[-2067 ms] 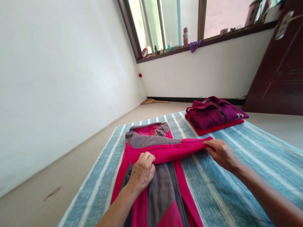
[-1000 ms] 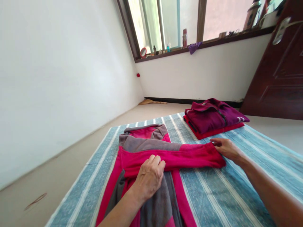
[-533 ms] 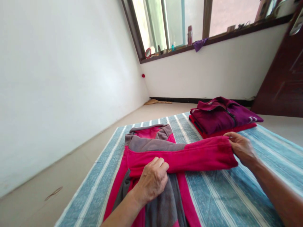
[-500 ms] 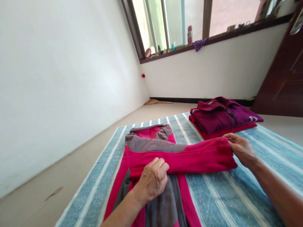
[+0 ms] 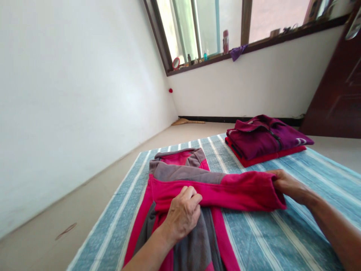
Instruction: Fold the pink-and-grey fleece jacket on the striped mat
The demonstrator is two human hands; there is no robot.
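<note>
A pink and grey fleece jacket (image 5: 180, 171) lies on a blue striped mat (image 5: 282, 233). Its pink sleeve (image 5: 242, 186) stretches across to the right. My left hand (image 5: 182, 214) rests with fingers curled on the sleeve where it crosses the jacket body, pinning it. My right hand (image 5: 289, 184) is closed on the cuff end of the sleeve, holding it just above the mat.
A stack of folded clothes (image 5: 265, 139), maroon over red, sits at the mat's far right. A dark wooden door (image 5: 338, 86) stands to the right. The window sill (image 5: 254, 45) holds bottles, a purple cloth and a small mirror. A hand broom (image 5: 187, 121) lies by the far wall.
My right hand has pulled the sleeve out to the right, spread its cuff and lowered it toward the mat. My left hand has stayed pressed on the sleeve.
</note>
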